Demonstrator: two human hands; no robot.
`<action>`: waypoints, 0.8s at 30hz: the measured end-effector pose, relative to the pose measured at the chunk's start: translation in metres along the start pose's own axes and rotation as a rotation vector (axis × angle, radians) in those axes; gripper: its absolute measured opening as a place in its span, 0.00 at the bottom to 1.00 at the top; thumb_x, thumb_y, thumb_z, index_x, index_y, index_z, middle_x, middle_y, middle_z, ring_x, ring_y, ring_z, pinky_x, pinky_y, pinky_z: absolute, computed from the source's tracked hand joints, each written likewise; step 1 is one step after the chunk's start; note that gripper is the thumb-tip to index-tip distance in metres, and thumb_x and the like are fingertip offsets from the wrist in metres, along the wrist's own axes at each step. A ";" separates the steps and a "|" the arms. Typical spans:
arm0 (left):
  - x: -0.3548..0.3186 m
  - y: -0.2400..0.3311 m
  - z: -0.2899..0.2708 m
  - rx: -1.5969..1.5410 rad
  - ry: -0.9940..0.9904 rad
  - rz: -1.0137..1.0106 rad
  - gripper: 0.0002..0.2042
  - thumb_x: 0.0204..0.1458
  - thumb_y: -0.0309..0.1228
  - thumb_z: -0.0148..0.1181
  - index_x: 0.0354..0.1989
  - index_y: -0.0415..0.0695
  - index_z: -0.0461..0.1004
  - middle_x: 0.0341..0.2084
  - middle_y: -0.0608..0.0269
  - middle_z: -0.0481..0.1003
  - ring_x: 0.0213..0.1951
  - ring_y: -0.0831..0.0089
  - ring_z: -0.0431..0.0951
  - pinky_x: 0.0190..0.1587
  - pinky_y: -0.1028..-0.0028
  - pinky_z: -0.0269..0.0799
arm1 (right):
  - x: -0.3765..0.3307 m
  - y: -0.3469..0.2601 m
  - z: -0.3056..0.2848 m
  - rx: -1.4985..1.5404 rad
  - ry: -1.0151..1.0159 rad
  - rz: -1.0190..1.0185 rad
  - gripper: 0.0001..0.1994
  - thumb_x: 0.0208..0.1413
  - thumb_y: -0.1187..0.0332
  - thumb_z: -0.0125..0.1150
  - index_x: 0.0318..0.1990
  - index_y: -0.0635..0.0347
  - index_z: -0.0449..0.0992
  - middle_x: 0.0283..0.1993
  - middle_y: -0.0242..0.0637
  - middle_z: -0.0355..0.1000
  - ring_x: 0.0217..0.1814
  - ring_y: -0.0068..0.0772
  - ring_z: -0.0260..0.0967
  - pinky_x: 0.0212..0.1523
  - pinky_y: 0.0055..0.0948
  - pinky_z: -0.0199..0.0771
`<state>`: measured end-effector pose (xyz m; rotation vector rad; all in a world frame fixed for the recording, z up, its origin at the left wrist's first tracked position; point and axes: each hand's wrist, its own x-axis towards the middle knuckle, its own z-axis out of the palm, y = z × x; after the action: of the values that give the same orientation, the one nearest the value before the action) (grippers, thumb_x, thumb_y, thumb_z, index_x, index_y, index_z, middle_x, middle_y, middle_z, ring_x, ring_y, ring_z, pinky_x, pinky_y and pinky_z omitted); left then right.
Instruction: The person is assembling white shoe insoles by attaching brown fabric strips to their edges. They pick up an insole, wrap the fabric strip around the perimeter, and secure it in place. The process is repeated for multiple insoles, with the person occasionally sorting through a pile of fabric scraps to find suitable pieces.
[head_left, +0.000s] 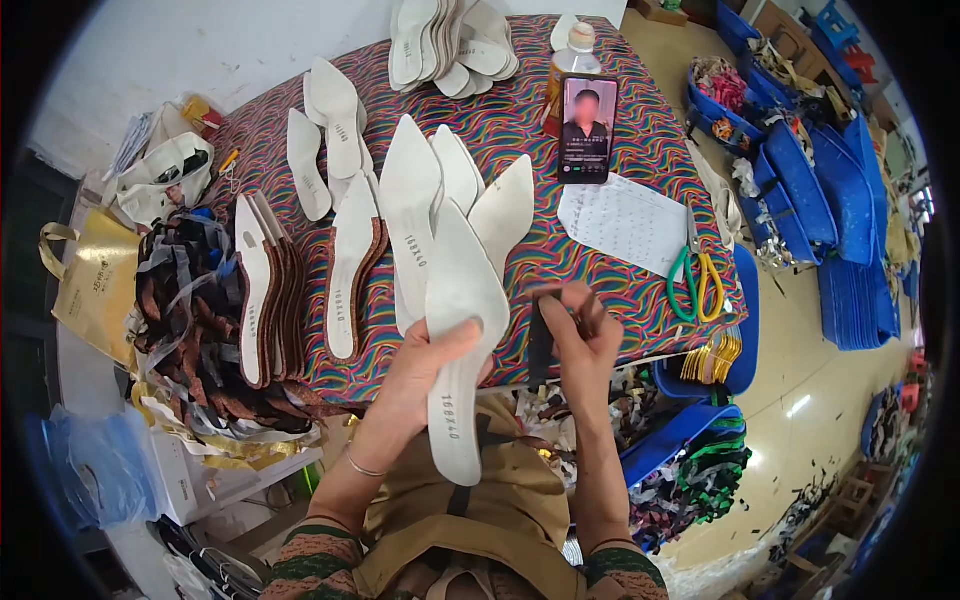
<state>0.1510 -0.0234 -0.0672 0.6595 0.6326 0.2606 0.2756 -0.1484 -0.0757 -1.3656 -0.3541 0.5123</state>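
Observation:
A white shoe insole, pointed at the toe and narrow toward the heel, is gripped near its middle by my left hand. Its heel end hangs over the table's near edge. To its right, my right hand pinches a dark, narrow strip between thumb and fingers; the strip is apart from the insole. Just beyond the held insole lie several plain white insoles, overlapping. On the left, a stack of insoles with brown edges sits beside another brown-edged stack.
More white insoles lie farther back. A propped phone leans against a bottle beside a written paper sheet. Green-and-yellow-handled scissors rest near the right edge. Dark scraps hang at left; blue bins stand at right.

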 end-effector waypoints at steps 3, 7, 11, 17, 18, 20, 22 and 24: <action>-0.012 -0.010 0.000 0.140 -0.040 0.035 0.10 0.52 0.28 0.66 0.42 0.38 0.78 0.31 0.63 0.79 0.27 0.77 0.78 0.28 0.77 0.74 | -0.023 -0.014 -0.008 -0.048 -0.036 -0.143 0.08 0.56 0.82 0.55 0.41 0.69 0.78 0.37 0.30 0.71 0.35 0.19 0.68 0.36 0.19 0.66; -0.027 -0.020 0.006 0.251 -0.028 0.147 0.12 0.52 0.25 0.65 0.45 0.37 0.77 0.35 0.63 0.80 0.34 0.79 0.78 0.36 0.77 0.74 | -0.035 -0.006 -0.005 -0.137 0.078 -0.213 0.07 0.54 0.81 0.58 0.39 0.67 0.79 0.34 0.30 0.73 0.33 0.16 0.67 0.33 0.18 0.66; -0.037 -0.023 0.006 0.331 -0.057 0.189 0.13 0.52 0.24 0.65 0.46 0.36 0.77 0.37 0.62 0.80 0.37 0.80 0.78 0.39 0.77 0.74 | -0.042 0.004 0.000 -0.122 0.126 -0.158 0.01 0.58 0.78 0.60 0.35 0.64 0.77 0.25 0.18 0.68 0.25 0.07 0.57 0.25 0.13 0.54; -0.039 -0.022 0.000 0.345 -0.026 0.156 0.13 0.53 0.25 0.65 0.47 0.36 0.77 0.38 0.62 0.80 0.37 0.80 0.78 0.39 0.77 0.74 | -0.046 -0.005 -0.003 -0.275 0.028 -0.269 0.02 0.54 0.80 0.62 0.35 0.68 0.78 0.32 0.27 0.72 0.29 0.11 0.61 0.28 0.14 0.57; -0.039 -0.022 0.000 0.341 -0.016 0.146 0.14 0.53 0.25 0.65 0.47 0.36 0.77 0.38 0.62 0.80 0.37 0.79 0.78 0.39 0.77 0.74 | -0.046 -0.007 -0.003 -0.307 0.021 -0.297 0.03 0.54 0.80 0.63 0.36 0.68 0.78 0.33 0.29 0.72 0.30 0.13 0.62 0.29 0.15 0.59; -0.038 -0.022 -0.003 0.327 -0.025 0.143 0.14 0.53 0.25 0.65 0.48 0.37 0.77 0.39 0.62 0.80 0.37 0.79 0.78 0.39 0.78 0.74 | -0.047 -0.009 -0.003 -0.372 0.007 -0.353 0.06 0.52 0.81 0.64 0.38 0.69 0.79 0.35 0.34 0.73 0.32 0.17 0.65 0.31 0.16 0.63; -0.037 -0.021 -0.004 0.323 -0.026 0.142 0.14 0.53 0.26 0.65 0.48 0.37 0.76 0.38 0.62 0.80 0.37 0.79 0.78 0.39 0.78 0.74 | -0.047 -0.014 -0.002 -0.412 -0.009 -0.390 0.07 0.51 0.81 0.64 0.39 0.69 0.79 0.35 0.36 0.73 0.34 0.21 0.67 0.33 0.18 0.65; -0.037 -0.021 -0.004 0.328 -0.023 0.146 0.14 0.53 0.26 0.65 0.48 0.37 0.76 0.38 0.62 0.80 0.37 0.79 0.78 0.39 0.78 0.74 | -0.047 -0.015 -0.002 -0.435 -0.022 -0.412 0.08 0.50 0.81 0.64 0.39 0.69 0.79 0.35 0.37 0.73 0.35 0.23 0.68 0.34 0.19 0.66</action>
<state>0.1201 -0.0527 -0.0660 1.0250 0.6109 0.2872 0.2397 -0.1772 -0.0593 -1.6486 -0.7784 0.1064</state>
